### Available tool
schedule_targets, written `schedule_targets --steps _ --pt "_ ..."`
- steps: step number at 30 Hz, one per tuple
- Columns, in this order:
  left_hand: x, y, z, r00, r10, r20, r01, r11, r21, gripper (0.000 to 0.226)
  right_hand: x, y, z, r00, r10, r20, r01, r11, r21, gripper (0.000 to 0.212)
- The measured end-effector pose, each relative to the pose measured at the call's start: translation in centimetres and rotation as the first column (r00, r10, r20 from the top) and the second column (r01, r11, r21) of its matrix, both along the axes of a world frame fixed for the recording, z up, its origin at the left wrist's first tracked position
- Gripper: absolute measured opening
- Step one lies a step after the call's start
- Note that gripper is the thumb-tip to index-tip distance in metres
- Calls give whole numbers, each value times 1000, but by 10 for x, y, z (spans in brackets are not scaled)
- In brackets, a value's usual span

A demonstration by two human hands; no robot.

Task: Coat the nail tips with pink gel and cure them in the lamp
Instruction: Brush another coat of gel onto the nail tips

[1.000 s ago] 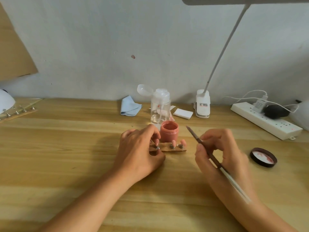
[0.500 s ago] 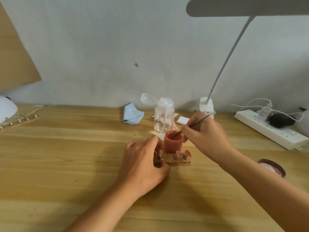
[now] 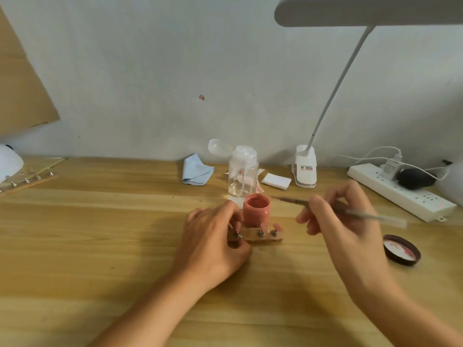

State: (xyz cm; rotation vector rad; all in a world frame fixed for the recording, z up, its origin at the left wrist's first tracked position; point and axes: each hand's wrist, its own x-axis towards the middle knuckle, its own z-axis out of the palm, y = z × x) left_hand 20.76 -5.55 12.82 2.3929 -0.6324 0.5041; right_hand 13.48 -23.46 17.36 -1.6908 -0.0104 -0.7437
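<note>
An open pink gel jar point(image 3: 257, 213) stands mid-table. Just in front of it lies a small wooden strip point(image 3: 265, 237) with metal studs that carry pink nail tips. My left hand point(image 3: 213, 242) grips the strip's left end between thumb and fingers. My right hand point(image 3: 343, 221) holds a thin brush point(image 3: 298, 201) to the right of the jar; its tip points left, level with the jar's rim and a little clear of it. The curing lamp point(image 3: 8, 162) shows as a white dome at the far left edge.
Behind the jar stand a clear pump bottle point(image 3: 243, 172), a blue cloth point(image 3: 196, 171), a white pad point(image 3: 276, 181) and a desk lamp base point(image 3: 304, 169). A power strip point(image 3: 400, 194) lies at the right. The jar's lid point(image 3: 401, 249) rests upturned near my right wrist. Another studded strip point(image 3: 27, 182) lies left.
My right hand dipped the brush into the jar half a second ago and has now drawn it back out to the right. My left hand stays on the strip.
</note>
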Motion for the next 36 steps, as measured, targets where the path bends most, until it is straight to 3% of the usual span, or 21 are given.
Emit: schedule_targets --steps 4,10,36 --pt "-1 0 1 1000 4 -1 -4 1000 -10 30 -19 4 -21 997 75 -11 -75 984 -159 11" --pt "-2 0 2 1000 0 14 0 1000 -6 31 -18 1 -28 999 16 -33 -23 970 -243 9" --pt "-4 -1 3 1000 -10 11 10 1000 -13 29 -14 0 -33 999 7 -34 -15 967 -254 13"
